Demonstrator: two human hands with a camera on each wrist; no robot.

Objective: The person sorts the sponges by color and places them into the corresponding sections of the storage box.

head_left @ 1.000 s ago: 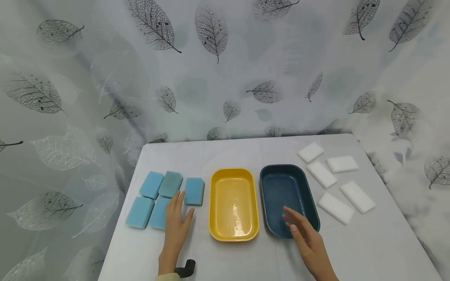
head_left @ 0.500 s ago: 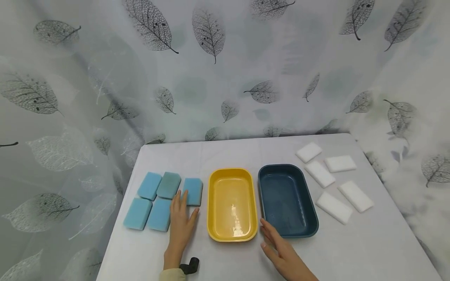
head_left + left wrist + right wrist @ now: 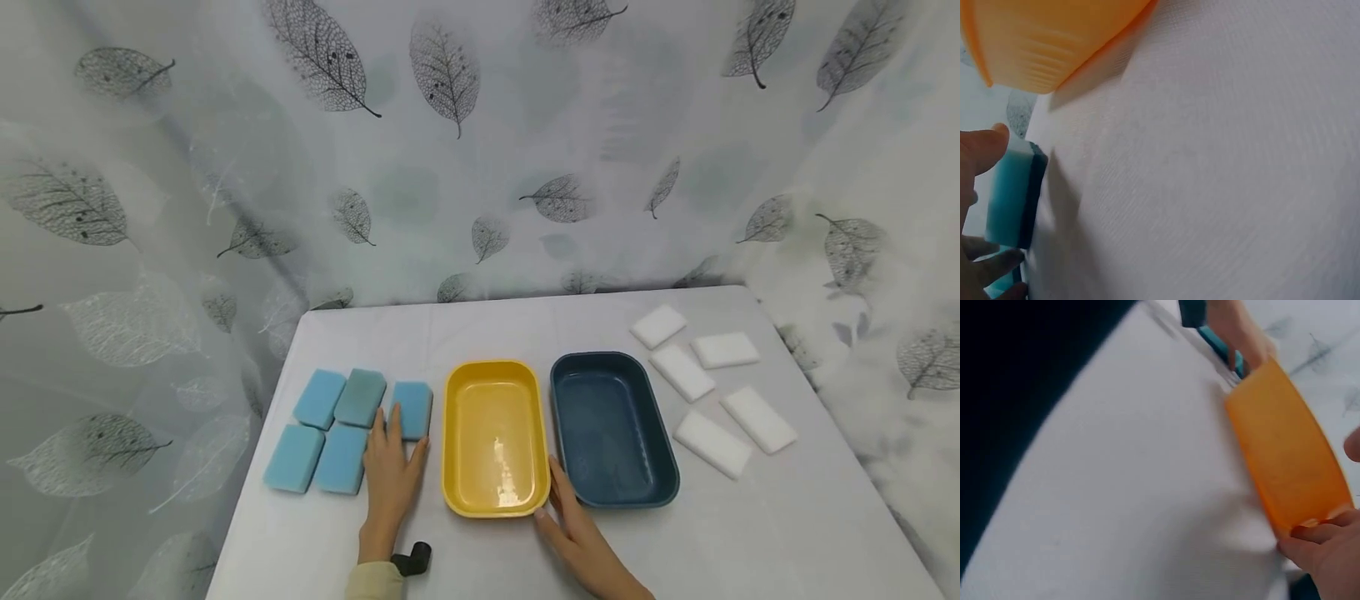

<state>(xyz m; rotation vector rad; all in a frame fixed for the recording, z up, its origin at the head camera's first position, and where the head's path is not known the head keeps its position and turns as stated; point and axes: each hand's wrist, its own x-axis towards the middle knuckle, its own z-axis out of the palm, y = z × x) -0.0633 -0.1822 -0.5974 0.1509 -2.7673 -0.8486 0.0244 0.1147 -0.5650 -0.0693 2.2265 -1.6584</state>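
My left hand (image 3: 392,479) reaches over a blue sponge (image 3: 411,408), fingertips along its left edge and thumb near its front right corner. A dark scouring layer shows on that sponge (image 3: 1017,194) in the left wrist view, between the thumb and the other fingers. A shallow yellow tray (image 3: 447,467) stands to its right. At the tray's front right corner is my right hand (image 3: 581,537), its thumb by the front rim and its fingers along the right side. In the right wrist view these fingers (image 3: 1319,532) lie against the tray's orange-looking wall (image 3: 1285,447).
Several more blue sponges (image 3: 294,457) lie in two rows at the left. Beside the yellow tray stands a dark blue tray (image 3: 615,433). White rectangular blocks (image 3: 712,443) are scattered on the right of the white-covered table (image 3: 495,329). A leaf-patterned curtain (image 3: 420,183) hangs behind.
My right hand has moved left from over the dark blue tray to the yellow tray's corner. My left hand has shifted slightly right, its thumb now close to the sponge's corner.
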